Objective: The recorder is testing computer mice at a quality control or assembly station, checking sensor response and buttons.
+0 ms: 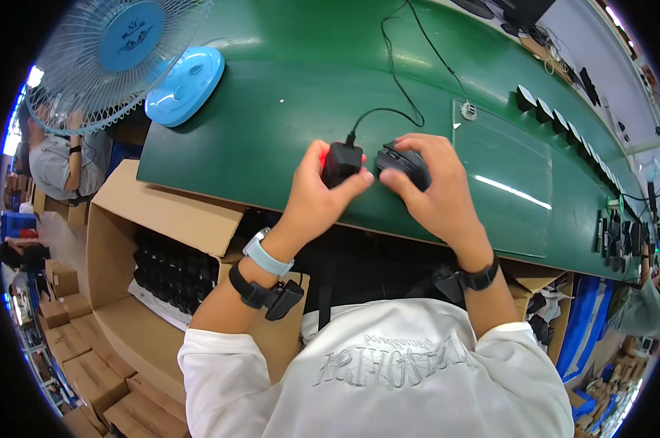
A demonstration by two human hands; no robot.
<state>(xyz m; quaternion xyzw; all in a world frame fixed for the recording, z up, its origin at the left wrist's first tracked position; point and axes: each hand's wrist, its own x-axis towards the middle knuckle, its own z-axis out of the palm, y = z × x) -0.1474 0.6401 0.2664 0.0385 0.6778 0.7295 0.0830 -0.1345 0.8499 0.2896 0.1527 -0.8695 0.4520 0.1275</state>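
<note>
Near the front edge of the green table, my left hand [317,191] grips a small black boxy device [342,165] between thumb and fingers. A thin black cable [383,109] is plugged into its far end, and a red glow shows on the fingers around it. Just to the right, my right hand [441,182] is closed around a rounded black computer mouse [403,166], thumb on its near side and fingers over its far side. The two objects are close together but apart. My palms hide the outer sides of both.
A clear sheet [506,182] lies on the green table [271,131] at right, beside a row of black pieces with pale tops [561,120]. A blue fan [132,35] stands far left. Below is an open carton [173,219] of black items. Another person [61,162] sits at left.
</note>
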